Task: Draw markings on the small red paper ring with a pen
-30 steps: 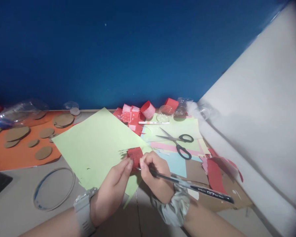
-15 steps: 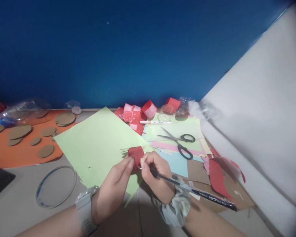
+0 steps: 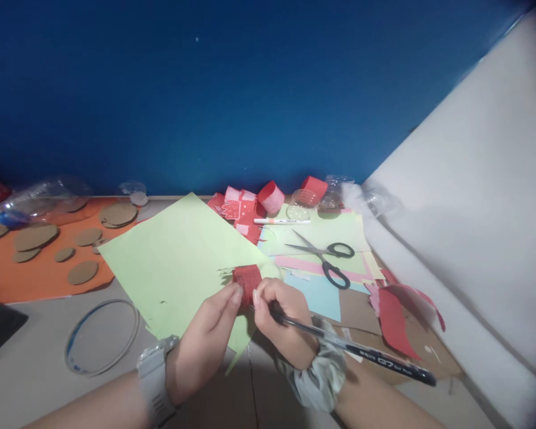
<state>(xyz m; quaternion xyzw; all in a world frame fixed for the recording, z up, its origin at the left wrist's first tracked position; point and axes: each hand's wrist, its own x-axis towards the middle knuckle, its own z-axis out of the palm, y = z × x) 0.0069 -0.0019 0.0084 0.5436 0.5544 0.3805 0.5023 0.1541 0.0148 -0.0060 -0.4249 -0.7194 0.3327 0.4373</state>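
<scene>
Between my two hands is a small red paper piece [image 3: 247, 280] with dark lines on it. My left hand [image 3: 209, 319] pinches its left edge between thumb and fingers. The fingers of my right hand [image 3: 286, 319] are closed at the paper's right edge, and a black pen [image 3: 361, 350] lies in that same hand, its rear end pointing to the lower right. The pen's tip is hidden by my fingers. Beneath the red piece, a large light green sheet [image 3: 178, 256] extends to the left.
Black-handled scissors [image 3: 324, 255] lie open on coloured paper at the right. Cardboard discs [image 3: 83, 273] rest on an orange sheet [image 3: 49, 283]. A clear ring [image 3: 71, 351] is at the left. Red paper rolls [image 3: 271, 198] and clear plastic pieces stand by the blue wall [image 3: 250, 95].
The pen's rear end has shifted slightly to the right and down. My left hand keeps the same hold on the red paper.
</scene>
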